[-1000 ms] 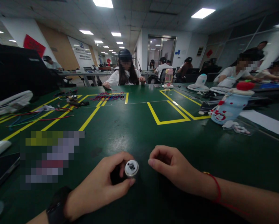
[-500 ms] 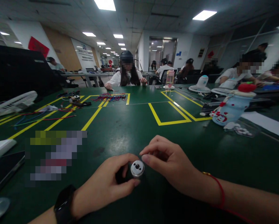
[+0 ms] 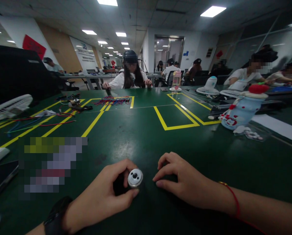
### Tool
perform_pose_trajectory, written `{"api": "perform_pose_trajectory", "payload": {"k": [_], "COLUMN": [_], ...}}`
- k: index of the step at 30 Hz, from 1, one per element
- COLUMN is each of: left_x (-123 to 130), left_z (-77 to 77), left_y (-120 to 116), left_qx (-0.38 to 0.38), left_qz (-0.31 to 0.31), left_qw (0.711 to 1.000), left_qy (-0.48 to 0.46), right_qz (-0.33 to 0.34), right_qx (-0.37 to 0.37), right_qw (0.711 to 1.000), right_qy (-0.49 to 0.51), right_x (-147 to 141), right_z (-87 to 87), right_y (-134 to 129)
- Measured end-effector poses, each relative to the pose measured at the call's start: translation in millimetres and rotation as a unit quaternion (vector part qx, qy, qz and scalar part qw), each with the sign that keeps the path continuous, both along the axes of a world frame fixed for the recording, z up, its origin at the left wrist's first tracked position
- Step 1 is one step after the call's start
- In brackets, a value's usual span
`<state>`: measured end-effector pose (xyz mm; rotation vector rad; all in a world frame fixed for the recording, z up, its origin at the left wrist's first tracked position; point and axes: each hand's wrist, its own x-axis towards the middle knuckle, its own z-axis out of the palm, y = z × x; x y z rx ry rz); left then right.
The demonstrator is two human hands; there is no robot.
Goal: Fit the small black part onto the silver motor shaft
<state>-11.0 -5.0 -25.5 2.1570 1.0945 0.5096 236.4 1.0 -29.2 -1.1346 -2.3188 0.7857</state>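
My left hand (image 3: 104, 192), with a black watch on its wrist, grips a small round metal motor (image 3: 135, 178) between thumb and fingers. The motor's silvery end face is tilted up toward me and shows a dark centre hole with smaller holes beside it. To the right of the motor, apart from it, my right hand (image 3: 182, 182) hovers low over the green table (image 3: 126, 137). Its fingers are loosely curved and slightly apart, with nothing visible in them. A red cord circles the right wrist.
A bundle of wires (image 3: 114, 101) lies farther back, with loose coloured leads (image 3: 45, 124) at left. On the right stands a blue bottle (image 3: 242, 111) beside a small clear bag (image 3: 252, 134). A person (image 3: 131, 71) sits opposite. White fans (image 3: 208, 86) stand at the sides.
My right hand has moved away from the motor, leaving a wider gap. My left hand and the motor have shifted slightly left in view, and the motor's face is turned more toward me.
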Motion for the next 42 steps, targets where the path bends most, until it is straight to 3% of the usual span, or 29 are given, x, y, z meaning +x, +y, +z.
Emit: {"api": "perform_pose_trajectory", "payload": {"k": [5, 10, 17, 21, 27, 31, 37, 42], "left_x": [-0.8, 0.0, -0.4, -0.3, 0.2, -0.2, 0.0, 5.4], "left_z": [-0.9, -0.3, 1.2, 2.5, 3.1, 2.7, 0.9, -1.4], "left_y": [-0.1, 0.8, -0.1, -1.5, -1.0, -1.1, -3.0, -0.2], "left_qx": [-0.005, -0.004, 0.004, 0.006, 0.003, 0.004, 0.001, -0.004], "left_qz": [-0.004, -0.003, -0.003, -0.004, -0.005, -0.007, -0.003, -0.014], "left_qw": [1.0, 1.0, 1.0, 1.0, 1.0, 1.0, 1.0, 1.0], "left_qy": [-0.003, -0.005, -0.001, 0.002, 0.006, 0.005, -0.004, -0.008], "right_qz": [0.004, -0.04, -0.083, -0.103, -0.041, -0.005, -0.003, -0.027], "right_qx": [-0.01, -0.068, -0.168, -0.209, -0.075, 0.004, 0.019, 0.05], "right_qw": [1.0, 0.993, 0.945, 0.927, 0.99, 0.999, 0.999, 0.993], "right_qy": [-0.001, 0.091, 0.266, 0.293, 0.109, 0.031, 0.033, 0.105], "right_x": [0.0, -0.6, 2.2, 3.7, 0.7, -1.4, -4.2, -13.9], "right_z": [4.2, 8.3, 5.9, 0.3, -1.6, -2.8, -2.3, 15.1], "right_y": [-2.4, 0.3, 4.5, 7.6, 2.9, -3.2, -3.1, -0.8]}}
